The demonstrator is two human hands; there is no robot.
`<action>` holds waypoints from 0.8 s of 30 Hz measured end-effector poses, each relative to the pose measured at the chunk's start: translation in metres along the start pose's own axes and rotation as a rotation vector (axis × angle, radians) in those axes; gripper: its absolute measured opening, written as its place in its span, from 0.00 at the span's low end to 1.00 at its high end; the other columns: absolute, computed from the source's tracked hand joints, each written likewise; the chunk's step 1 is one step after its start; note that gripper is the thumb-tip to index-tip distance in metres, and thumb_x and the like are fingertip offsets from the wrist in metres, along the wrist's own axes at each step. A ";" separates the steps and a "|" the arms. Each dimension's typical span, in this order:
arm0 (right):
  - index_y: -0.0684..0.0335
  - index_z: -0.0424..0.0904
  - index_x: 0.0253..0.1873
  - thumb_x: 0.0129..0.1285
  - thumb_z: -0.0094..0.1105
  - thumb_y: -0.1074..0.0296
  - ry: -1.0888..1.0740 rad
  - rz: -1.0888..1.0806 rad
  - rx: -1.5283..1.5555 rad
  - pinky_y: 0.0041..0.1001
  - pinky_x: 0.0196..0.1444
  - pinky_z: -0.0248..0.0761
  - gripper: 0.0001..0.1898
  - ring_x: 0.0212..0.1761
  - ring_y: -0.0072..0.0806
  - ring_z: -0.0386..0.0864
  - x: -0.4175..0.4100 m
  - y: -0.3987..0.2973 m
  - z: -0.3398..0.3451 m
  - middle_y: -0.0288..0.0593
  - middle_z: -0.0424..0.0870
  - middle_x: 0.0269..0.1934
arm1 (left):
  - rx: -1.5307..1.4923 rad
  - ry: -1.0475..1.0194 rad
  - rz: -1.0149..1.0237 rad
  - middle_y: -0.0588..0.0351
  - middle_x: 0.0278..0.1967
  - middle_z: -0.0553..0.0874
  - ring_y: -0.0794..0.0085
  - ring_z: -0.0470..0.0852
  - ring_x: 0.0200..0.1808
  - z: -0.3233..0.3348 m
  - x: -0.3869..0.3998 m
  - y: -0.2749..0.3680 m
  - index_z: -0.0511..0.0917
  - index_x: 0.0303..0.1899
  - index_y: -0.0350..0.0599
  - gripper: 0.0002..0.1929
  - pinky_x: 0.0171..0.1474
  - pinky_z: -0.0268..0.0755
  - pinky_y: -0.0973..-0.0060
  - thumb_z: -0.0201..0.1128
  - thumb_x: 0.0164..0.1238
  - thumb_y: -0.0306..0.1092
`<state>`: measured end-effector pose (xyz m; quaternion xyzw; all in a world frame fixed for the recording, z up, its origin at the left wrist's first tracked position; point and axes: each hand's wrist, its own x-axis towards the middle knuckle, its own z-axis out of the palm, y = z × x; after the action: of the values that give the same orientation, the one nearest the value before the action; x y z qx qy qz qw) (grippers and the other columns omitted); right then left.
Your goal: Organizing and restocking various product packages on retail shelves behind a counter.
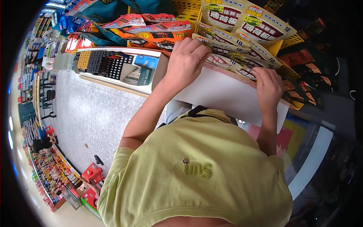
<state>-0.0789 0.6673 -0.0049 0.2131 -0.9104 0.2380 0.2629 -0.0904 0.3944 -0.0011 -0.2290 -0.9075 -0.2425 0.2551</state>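
Observation:
Cream-and-maroon snack pouches stand in overlapping rows in a yellow perforated display bin in front of me. My left hand curls over the left edge of the front row, its fingertips partly hidden against a pouch. At the right end of that row, my right hand pinches the edge of another front pouch between thumb and fingers. Both pouches rest among the others, in front of the rows behind. A white panel lies below the bin's front, between my forearms.
Orange-and-red pouches and teal pouches fill the bins to the left. Below them, a white tray holds dark and yellow stacked goods and small boxes. Dark pouches stand at right. Stocked shelves line the far left, across the grey floor.

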 end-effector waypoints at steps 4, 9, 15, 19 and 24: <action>0.58 0.87 0.45 0.65 0.69 0.72 -0.038 0.014 -0.014 0.35 0.47 0.74 0.05 0.42 0.35 0.85 -0.002 -0.001 0.002 0.37 0.89 0.39 | -0.014 -0.042 0.006 0.57 0.36 0.83 0.58 0.80 0.43 -0.002 0.004 0.000 0.85 0.41 0.45 0.08 0.49 0.72 0.61 0.74 0.61 0.31; 0.58 0.86 0.45 0.66 0.69 0.70 -0.077 0.041 -0.022 0.36 0.49 0.75 0.05 0.43 0.37 0.86 0.003 -0.004 -0.003 0.38 0.89 0.39 | 0.035 -0.222 0.050 0.55 0.37 0.87 0.59 0.83 0.44 -0.001 0.020 -0.010 0.86 0.41 0.44 0.10 0.52 0.73 0.63 0.75 0.60 0.33; 0.58 0.86 0.46 0.67 0.68 0.68 -0.215 0.089 -0.021 0.39 0.49 0.76 0.06 0.44 0.41 0.86 0.011 -0.005 -0.011 0.42 0.89 0.41 | 0.153 -0.410 0.110 0.54 0.38 0.88 0.57 0.87 0.43 0.001 0.033 -0.020 0.86 0.39 0.44 0.06 0.49 0.79 0.62 0.70 0.60 0.29; 0.59 0.86 0.47 0.68 0.67 0.70 -0.251 0.093 -0.047 0.39 0.48 0.77 0.05 0.44 0.42 0.86 0.011 -0.006 -0.009 0.42 0.89 0.40 | 0.259 -0.382 0.222 0.54 0.34 0.87 0.58 0.88 0.43 0.003 0.028 -0.019 0.84 0.36 0.43 0.04 0.49 0.80 0.65 0.65 0.59 0.26; 0.59 0.86 0.47 0.67 0.64 0.73 -0.261 0.054 -0.049 0.39 0.48 0.78 0.06 0.45 0.42 0.86 0.011 -0.003 -0.010 0.43 0.88 0.39 | 0.302 -0.383 0.272 0.55 0.32 0.86 0.61 0.88 0.44 0.001 0.026 -0.020 0.83 0.34 0.43 0.04 0.50 0.80 0.66 0.64 0.57 0.26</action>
<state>-0.0819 0.6676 0.0098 0.2113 -0.9478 0.1929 0.1408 -0.1215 0.3873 0.0069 -0.3498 -0.9260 -0.0205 0.1406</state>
